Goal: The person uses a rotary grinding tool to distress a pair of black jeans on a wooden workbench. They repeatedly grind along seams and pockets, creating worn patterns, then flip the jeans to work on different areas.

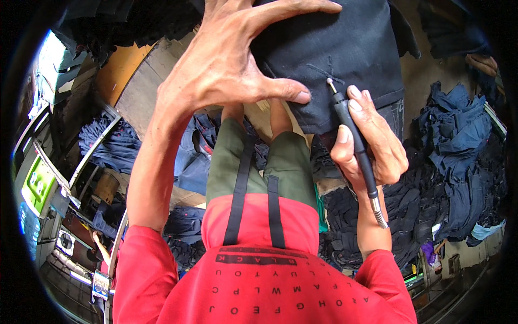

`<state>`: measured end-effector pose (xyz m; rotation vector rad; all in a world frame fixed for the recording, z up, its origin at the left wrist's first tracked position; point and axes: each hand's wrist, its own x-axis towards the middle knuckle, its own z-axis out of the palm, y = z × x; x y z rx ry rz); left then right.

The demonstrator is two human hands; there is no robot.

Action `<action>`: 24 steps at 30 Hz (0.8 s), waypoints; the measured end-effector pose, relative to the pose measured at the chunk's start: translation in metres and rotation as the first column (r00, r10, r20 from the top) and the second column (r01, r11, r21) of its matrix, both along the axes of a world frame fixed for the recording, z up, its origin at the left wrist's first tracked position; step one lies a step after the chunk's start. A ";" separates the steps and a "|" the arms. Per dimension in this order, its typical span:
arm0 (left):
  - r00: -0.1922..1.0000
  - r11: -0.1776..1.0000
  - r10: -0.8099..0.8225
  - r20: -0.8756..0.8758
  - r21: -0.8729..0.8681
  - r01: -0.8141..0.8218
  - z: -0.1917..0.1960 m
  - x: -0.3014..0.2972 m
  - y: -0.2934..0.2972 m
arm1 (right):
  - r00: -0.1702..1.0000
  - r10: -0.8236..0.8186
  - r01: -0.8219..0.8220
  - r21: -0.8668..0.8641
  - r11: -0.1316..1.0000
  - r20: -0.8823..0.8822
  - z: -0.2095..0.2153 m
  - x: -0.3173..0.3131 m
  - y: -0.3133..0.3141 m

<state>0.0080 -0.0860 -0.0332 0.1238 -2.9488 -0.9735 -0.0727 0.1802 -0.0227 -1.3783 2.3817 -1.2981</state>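
Observation:
A dark, nearly black denim garment hangs spread in front of me at the top, with a stitched hem and a worn, branching crease mark on it. My left hand rests against its left side, thumb and fingers spread wide; some fingertips run out of view. My right hand is closed around a slim black rotary tool handpiece, held like a pen. Its small pinkish grinding tip is at the crease mark; I cannot tell whether it touches. A metal flexible shaft trails from its lower end.
Heaps of dark jeans lie on the right, and a blue denim pile on the left. A bright green plastic tray is at the far left beside metal rails. Another person's arm shows at lower left.

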 end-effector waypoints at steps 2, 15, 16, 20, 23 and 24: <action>1.000 1.000 0.005 0.007 -0.011 -0.005 0.001 -0.001 0.001 | 1.000 0.004 -0.004 0.002 1.000 -0.006 0.000 -0.001 -0.001; 0.999 0.999 0.027 0.024 -0.023 -0.026 0.004 -0.002 0.005 | 0.999 0.030 -0.029 -0.026 0.999 0.022 0.000 -0.001 0.005; 0.999 0.999 0.026 0.025 -0.020 -0.026 0.005 -0.003 0.005 | 0.999 0.023 -0.023 -0.025 0.999 0.022 0.000 -0.001 0.005; 1.000 1.000 0.023 0.022 -0.002 -0.023 0.006 -0.003 0.007 | 0.999 0.025 -0.023 -0.046 0.999 0.033 0.001 -0.001 0.005; 1.000 0.999 0.000 0.007 -0.039 0.000 -0.001 0.001 0.002 | 0.999 0.031 -0.029 -0.048 0.998 0.027 0.000 0.000 0.009; 1.000 0.999 -0.003 0.011 -0.047 0.004 -0.004 0.003 -0.001 | 0.999 0.032 -0.031 -0.038 0.999 0.033 -0.001 0.000 0.011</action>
